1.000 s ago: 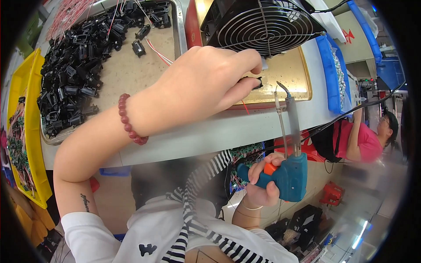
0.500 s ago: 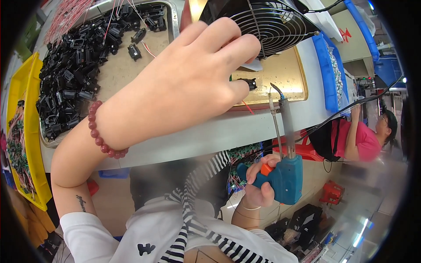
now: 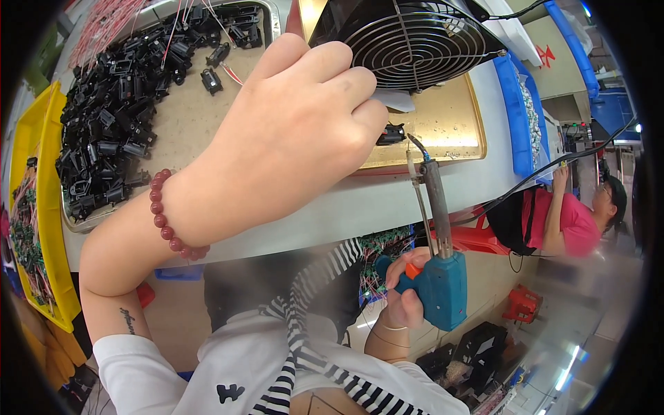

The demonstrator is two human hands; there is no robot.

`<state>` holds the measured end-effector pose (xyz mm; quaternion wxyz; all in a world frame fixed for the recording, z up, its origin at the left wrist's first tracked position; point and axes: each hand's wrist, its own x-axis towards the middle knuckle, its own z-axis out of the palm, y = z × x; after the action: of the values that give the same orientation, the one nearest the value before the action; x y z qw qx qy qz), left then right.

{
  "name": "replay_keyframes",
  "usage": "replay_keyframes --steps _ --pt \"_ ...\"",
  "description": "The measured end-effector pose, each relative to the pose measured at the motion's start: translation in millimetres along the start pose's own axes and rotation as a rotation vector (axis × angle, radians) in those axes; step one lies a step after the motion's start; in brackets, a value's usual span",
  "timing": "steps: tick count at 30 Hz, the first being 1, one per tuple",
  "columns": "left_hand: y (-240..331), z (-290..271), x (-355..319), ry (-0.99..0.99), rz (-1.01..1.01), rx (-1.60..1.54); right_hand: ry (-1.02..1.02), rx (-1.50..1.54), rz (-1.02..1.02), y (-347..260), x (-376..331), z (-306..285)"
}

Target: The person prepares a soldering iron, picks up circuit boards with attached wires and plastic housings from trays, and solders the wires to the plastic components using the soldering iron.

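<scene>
Head view: your hands at the tabletop (image 3: 387,200).
Your left hand (image 3: 297,131) pinches a black part (image 3: 391,133); your right hand (image 3: 404,294) grips a soldering gun (image 3: 443,277).

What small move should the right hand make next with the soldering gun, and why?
Probably bring the soldering gun tip forward and left to the small black part that the left hand holds on the brass-coloured plate. The right hand has the gun upright, and its tip sits just right of the part, not touching it.
</scene>
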<state>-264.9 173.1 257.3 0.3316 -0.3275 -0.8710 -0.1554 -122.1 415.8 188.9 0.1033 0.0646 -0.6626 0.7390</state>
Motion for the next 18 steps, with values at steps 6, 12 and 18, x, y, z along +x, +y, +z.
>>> replay_keyframes --steps 6,12,18 --pt "1 5 -2 0.035 0.021 0.036 0.121 -0.172 0.047 3 -6 0" --pt "2 6 -2 0.085 0.030 0.038 0.053 -0.269 -0.033 12 -6 -9" --pt "4 8 -2 0.113 0.029 0.049 0.025 -0.331 -0.102 14 -3 -9"
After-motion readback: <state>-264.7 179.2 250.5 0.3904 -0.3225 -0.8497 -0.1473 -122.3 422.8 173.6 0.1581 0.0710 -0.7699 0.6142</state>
